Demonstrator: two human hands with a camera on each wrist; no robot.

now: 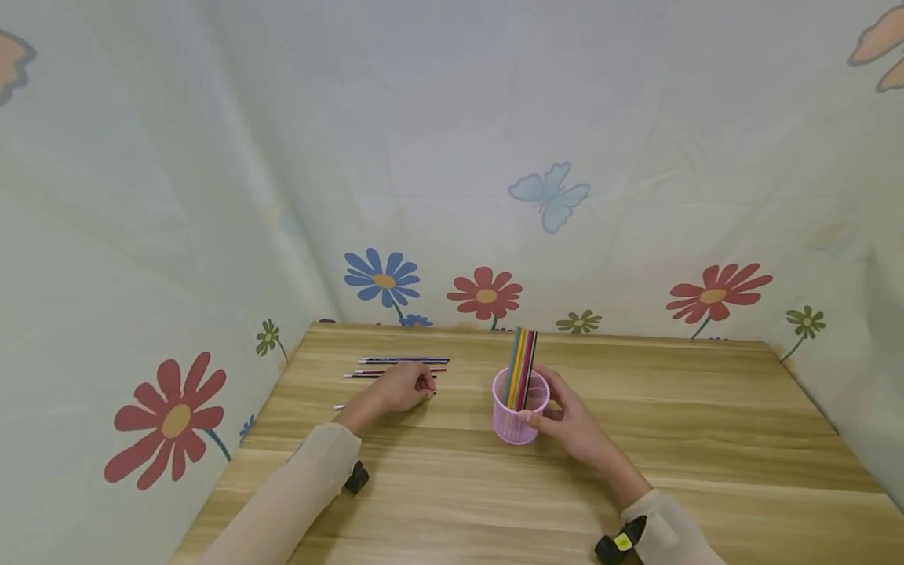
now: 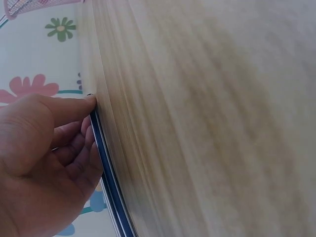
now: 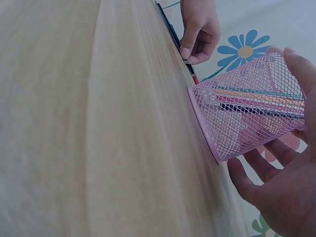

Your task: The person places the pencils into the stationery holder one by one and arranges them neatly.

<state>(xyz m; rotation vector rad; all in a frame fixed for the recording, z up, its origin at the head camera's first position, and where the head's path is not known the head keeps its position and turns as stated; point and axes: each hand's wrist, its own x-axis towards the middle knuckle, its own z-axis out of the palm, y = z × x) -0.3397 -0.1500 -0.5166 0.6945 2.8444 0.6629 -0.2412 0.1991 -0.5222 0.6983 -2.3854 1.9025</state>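
My left hand (image 1: 401,389) pinches a dark pencil (image 2: 109,168) near one end, low over the wooden table. The pencil's pale other end pokes out to the left, behind the wrist; the hand hides its middle in the head view. My right hand (image 1: 581,428) holds a pink mesh pencil cup (image 3: 237,133) around its right side, thumb in front and fingers behind. Inside the cup, several coloured pencils (image 1: 521,365) in blue, yellow, red and black stand leaning slightly. The cup is upright on the table.
Several dark pencils (image 1: 404,360) lie side by side on the wooden table (image 1: 452,502), just beyond my left hand. A pale cloth (image 1: 452,118) with printed flowers and butterflies hangs behind the table and along its sides.
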